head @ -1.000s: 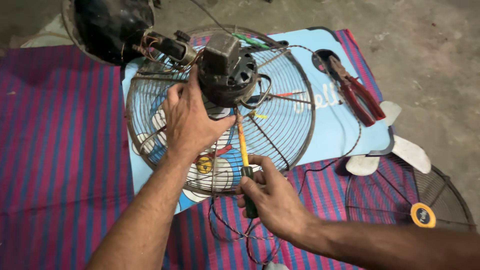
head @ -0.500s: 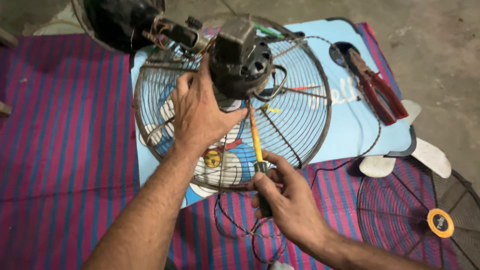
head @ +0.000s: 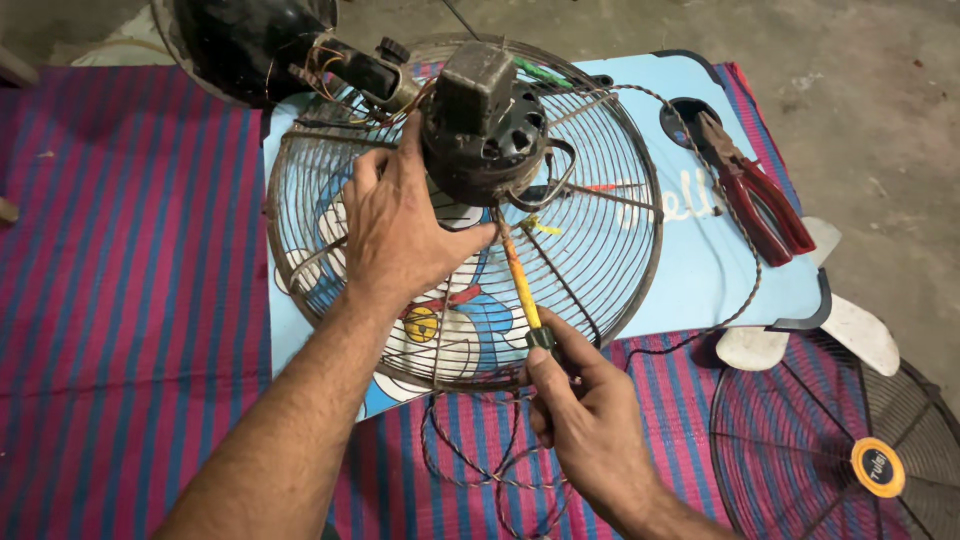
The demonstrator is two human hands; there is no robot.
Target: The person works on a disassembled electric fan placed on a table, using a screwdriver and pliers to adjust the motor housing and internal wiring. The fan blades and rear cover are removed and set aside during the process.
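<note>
A black fan motor [head: 485,125] sits at the middle of a round wire fan guard [head: 610,250], which lies over a light blue cartoon board [head: 690,270]. My left hand [head: 400,225] grips the motor's lower left side and rests on the guard wires. My right hand [head: 585,420] holds a screwdriver [head: 520,285] with a yellow shaft by its dark handle; the tip points up at the underside of the motor. Loose twisted wire [head: 480,465] loops below the guard, near my right wrist.
Red-handled pliers [head: 755,195] lie on the board at the right. A second fan guard with a yellow hub [head: 878,467] lies at the lower right, beside white fan blades [head: 860,335]. A black fan housing [head: 245,40] stands at the top left. A striped purple mat [head: 120,300] covers the floor.
The view has shifted so the fan and both hands sit lower and more to the right. My hands keep the same hold on the motor and the screwdriver.
</note>
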